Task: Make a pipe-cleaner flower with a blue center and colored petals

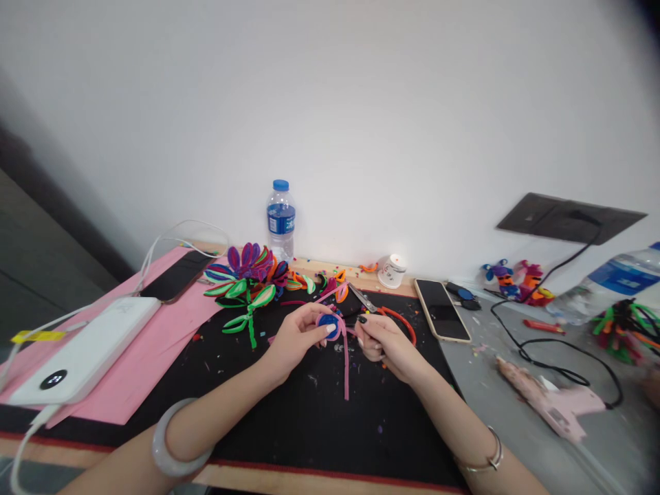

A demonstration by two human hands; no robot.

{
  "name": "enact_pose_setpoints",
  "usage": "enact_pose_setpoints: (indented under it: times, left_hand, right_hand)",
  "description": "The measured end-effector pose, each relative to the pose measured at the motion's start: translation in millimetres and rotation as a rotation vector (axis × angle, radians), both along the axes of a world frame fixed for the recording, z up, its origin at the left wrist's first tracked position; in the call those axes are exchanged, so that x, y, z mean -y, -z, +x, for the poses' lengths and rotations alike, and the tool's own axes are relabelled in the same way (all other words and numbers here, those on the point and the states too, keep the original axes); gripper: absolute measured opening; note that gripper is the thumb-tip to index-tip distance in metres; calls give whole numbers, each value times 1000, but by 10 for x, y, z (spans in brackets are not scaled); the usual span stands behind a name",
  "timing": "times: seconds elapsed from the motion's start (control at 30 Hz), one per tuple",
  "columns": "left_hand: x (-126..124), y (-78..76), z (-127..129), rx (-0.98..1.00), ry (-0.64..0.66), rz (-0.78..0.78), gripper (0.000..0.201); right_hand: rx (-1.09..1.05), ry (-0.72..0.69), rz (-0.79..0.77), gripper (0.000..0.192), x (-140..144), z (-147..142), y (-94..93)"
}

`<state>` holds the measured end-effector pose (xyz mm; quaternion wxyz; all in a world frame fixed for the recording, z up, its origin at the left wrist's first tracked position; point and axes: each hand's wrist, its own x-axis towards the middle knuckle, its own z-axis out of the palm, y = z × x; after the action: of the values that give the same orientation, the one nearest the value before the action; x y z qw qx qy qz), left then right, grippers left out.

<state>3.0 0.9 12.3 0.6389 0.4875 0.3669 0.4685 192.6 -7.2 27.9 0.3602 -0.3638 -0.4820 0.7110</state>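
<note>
My left hand (298,338) is closed on a small round coil of pipe cleaner (328,322), blue in the middle with a pink rim. A pink pipe-cleaner strand (346,375) hangs from the coil toward the black mat (309,426). Just right of the coil, my right hand (384,342) is closed in a pinch beside the pink ends. What lies between its fingertips is too small to make out. Behind the hands rest scissors (363,298) and an orange-red pipe cleaner (402,321).
Pipe-cleaner flowers (251,275) lie back left, near a water bottle (281,223). Left are pink sheets (139,371) with a white power bank (87,350). A paper cup (392,271), a phone (442,311) and a pink glue gun (554,402) with its black cord stand right.
</note>
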Motion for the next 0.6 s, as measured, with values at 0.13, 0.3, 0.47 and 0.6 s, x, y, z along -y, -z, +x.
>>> enact_pose_setpoints:
  times: [0.13, 0.3, 0.47, 0.6]
  left_hand:
    - [0, 30, -8, 13, 27, 6, 24]
    - [2, 41, -10, 27, 68, -13, 27]
    - [8, 41, -1, 11, 107, 4, 25]
    - [5, 45, 1, -2, 118, 13, 25]
  right_hand:
    - [-36, 32, -2, 32, -5, -8, -13]
    - [-38, 119, 35, 34, -8, -28, -54]
    - [-82, 225, 81, 30, -12, -23, -78]
    - [-166, 261, 153, 28, -21, -10, -96]
